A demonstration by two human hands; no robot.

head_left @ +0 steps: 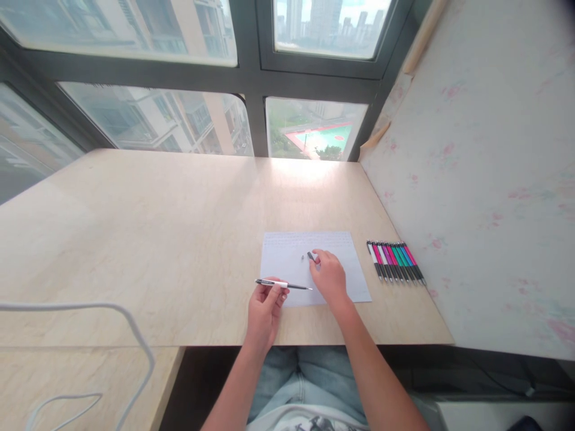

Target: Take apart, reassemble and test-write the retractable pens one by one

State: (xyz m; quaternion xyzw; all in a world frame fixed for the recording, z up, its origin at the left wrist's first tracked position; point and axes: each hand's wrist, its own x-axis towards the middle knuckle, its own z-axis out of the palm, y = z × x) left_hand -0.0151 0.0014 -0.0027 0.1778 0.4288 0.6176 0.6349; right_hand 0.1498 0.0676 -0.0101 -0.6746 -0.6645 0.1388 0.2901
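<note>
My left hand (266,305) is closed around a pen (283,284) held level above the table, its thin tip pointing right over a white sheet of paper (287,263). My right hand (329,275) rests on the sheet and pinches a small dark pen part (310,255) with its fingertips. A tiny piece (302,258) lies on the paper just left of that part.
A row of several pens (395,261) with pink, green, blue and white barrels lies to the right of the sheet, near a pale patterned wall (485,179). The light wooden table (157,239) runs back to large windows. A white cable (112,335) loops at the lower left.
</note>
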